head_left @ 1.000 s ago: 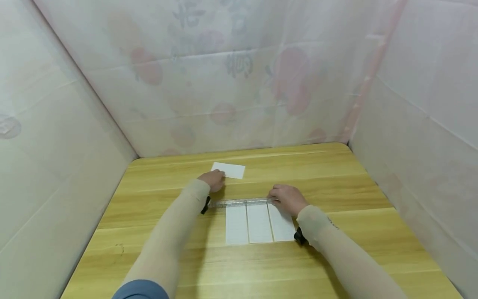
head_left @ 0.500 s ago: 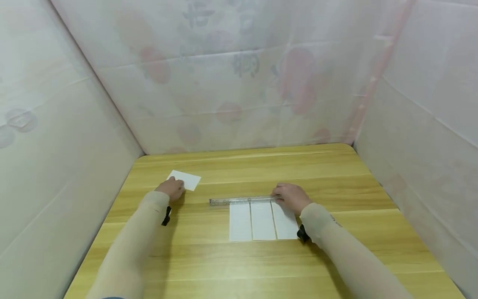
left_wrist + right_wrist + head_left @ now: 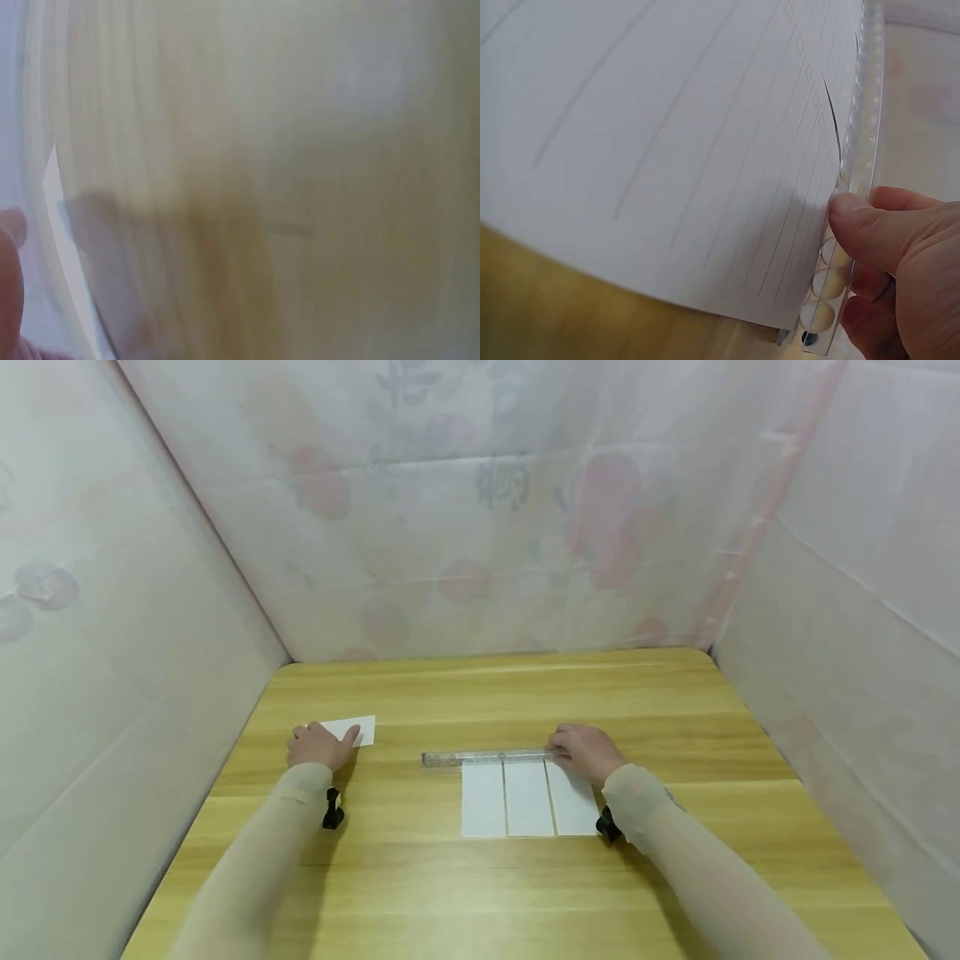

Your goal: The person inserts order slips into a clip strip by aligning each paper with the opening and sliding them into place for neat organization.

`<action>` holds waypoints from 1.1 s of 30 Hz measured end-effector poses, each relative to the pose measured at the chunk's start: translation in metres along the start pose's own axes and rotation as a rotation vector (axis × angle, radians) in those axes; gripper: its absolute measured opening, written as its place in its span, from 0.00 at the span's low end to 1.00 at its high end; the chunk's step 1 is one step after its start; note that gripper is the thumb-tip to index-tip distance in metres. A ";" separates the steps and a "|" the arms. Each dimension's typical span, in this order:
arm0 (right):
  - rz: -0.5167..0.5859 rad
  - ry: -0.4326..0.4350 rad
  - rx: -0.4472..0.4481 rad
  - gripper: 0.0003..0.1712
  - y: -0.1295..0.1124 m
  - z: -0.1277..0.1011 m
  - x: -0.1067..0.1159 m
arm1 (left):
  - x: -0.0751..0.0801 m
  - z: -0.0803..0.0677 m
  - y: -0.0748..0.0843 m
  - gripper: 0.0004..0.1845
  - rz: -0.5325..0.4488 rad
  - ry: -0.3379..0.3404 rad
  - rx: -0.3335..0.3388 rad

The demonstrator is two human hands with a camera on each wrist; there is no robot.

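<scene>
My left hand (image 3: 318,747) holds a small white paper card (image 3: 363,729) at the table's far left, fingers over its left part and thumb near its right. In the left wrist view, the card (image 3: 66,255) appears almost edge-on, with only part of the hand showing. My right hand (image 3: 588,752) pinches the right end of a clear ruler (image 3: 468,759), thumb on top in the right wrist view. Below the ruler lie three white paper cards (image 3: 528,802) side by side, their top edges along it. Printed lines show on the near card (image 3: 667,135); the right hand partly covers it.
The wood-grain table (image 3: 450,893) has rounded far corners. Pale printed curtains (image 3: 465,527) enclose it at the back and both sides. Each wrist bears a small black camera mount (image 3: 333,808).
My left hand has carried its card leftward and a little nearer, away from above the ruler, and turned it. The right hand stays at the ruler's end; the three cards keep their places.
</scene>
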State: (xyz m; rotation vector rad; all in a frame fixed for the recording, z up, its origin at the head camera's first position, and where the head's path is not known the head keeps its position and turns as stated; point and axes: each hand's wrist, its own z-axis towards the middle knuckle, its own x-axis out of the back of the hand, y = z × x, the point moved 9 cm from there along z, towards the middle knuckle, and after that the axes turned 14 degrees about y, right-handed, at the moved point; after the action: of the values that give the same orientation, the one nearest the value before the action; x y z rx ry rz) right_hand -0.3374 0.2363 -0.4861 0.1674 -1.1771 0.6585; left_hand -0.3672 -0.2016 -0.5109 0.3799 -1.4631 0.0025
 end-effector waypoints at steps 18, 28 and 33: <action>0.004 -0.027 -0.005 0.11 -0.004 -0.001 -0.002 | -0.012 -0.008 0.012 0.17 -0.165 0.104 -0.075; -0.008 -0.027 -0.008 0.10 -0.003 -0.007 0.000 | -0.004 -0.027 -0.028 0.39 -0.129 0.043 0.149; 0.001 -0.045 -0.026 0.10 0.000 -0.013 0.002 | -0.003 -0.032 -0.026 0.34 -0.216 0.048 0.137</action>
State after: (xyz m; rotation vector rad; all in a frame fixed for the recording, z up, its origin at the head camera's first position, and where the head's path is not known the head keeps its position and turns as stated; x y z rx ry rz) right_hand -0.3265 0.2428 -0.4897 0.1603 -1.2288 0.6433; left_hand -0.3302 -0.2170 -0.5220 0.6447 -1.3719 -0.0612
